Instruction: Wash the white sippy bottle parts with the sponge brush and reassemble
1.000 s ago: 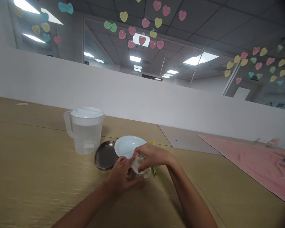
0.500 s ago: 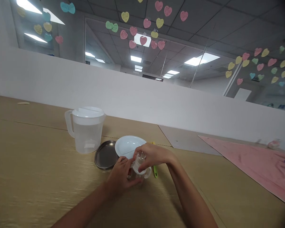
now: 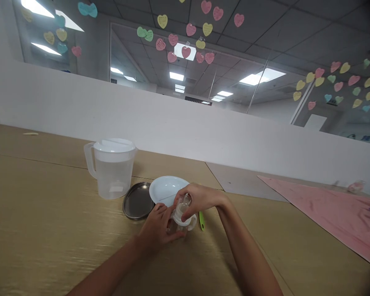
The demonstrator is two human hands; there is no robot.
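Evidently, both hands are engaged on one item, a clear handled bottle [image 3: 182,220] with a white collar, located on the near side of the white bowl [image 3: 164,189]. The left hand [image 3: 156,227] is closed around the bottle's left side, its thumb extended low across the front. The right hand [image 3: 202,200] is curled over from the right, thumb and fingers narrowed about the clear top, which sits between them. The white loop handle projects to the right, below the right hand, outside the grasp. Whether the base touches the table [image 3: 80,246] cannot be determined. A round metal tray [image 3: 137,201] lies left of the bowl; the lidded pitcher [image 3: 114,174] stands upright beyond it. A green handle [image 3: 201,221] shows just right of the bottle.
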